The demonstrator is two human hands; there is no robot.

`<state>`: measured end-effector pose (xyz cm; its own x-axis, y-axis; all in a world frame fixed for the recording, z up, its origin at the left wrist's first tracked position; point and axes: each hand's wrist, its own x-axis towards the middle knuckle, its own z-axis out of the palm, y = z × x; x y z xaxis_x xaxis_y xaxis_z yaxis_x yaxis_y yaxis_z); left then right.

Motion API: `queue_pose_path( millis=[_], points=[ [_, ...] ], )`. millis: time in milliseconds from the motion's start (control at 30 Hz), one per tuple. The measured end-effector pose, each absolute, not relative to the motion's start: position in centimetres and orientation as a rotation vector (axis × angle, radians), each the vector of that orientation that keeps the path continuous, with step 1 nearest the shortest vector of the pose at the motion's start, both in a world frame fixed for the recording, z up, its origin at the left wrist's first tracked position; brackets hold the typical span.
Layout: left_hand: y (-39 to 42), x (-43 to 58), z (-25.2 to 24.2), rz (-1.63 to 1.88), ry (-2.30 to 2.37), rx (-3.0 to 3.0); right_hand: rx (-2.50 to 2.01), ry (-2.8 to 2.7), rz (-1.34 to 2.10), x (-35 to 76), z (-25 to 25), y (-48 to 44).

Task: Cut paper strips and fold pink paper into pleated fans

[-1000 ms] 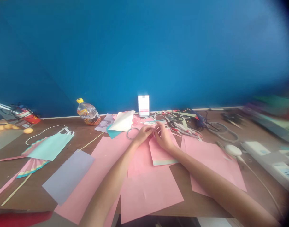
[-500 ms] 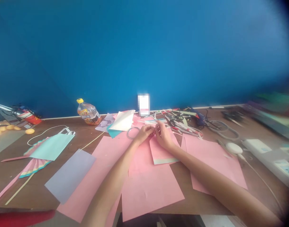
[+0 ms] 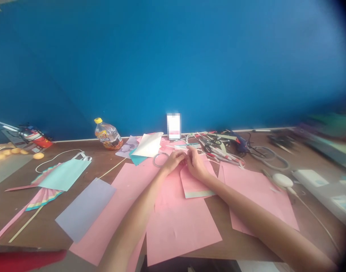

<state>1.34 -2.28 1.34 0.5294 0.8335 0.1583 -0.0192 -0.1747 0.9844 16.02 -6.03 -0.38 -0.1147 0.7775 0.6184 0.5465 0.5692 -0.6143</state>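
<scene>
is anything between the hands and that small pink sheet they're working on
Nothing visible does. The left hand and right hand both touch the far edge of the small pink sheet. The tape ring lies beside the left hand, not between.

Two hands — one bottle

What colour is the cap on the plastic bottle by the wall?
Yellow cap, seen best in the head view.

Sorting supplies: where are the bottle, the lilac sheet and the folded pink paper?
bottle (image 3: 108,135): head view, label.
lilac sheet (image 3: 85,208): head view, middle.
folded pink paper (image 3: 195,186): head view, middle.
</scene>
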Motion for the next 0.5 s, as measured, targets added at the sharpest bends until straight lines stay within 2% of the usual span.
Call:
queue_pose_path(
  millis=[500],
  points=[
    [-2.23, 1.35, 1.42, 0.880, 0.734, 1.519, -1.065, -1.767, 0.342, 16.08, -0.45, -6.00]
  ],
)
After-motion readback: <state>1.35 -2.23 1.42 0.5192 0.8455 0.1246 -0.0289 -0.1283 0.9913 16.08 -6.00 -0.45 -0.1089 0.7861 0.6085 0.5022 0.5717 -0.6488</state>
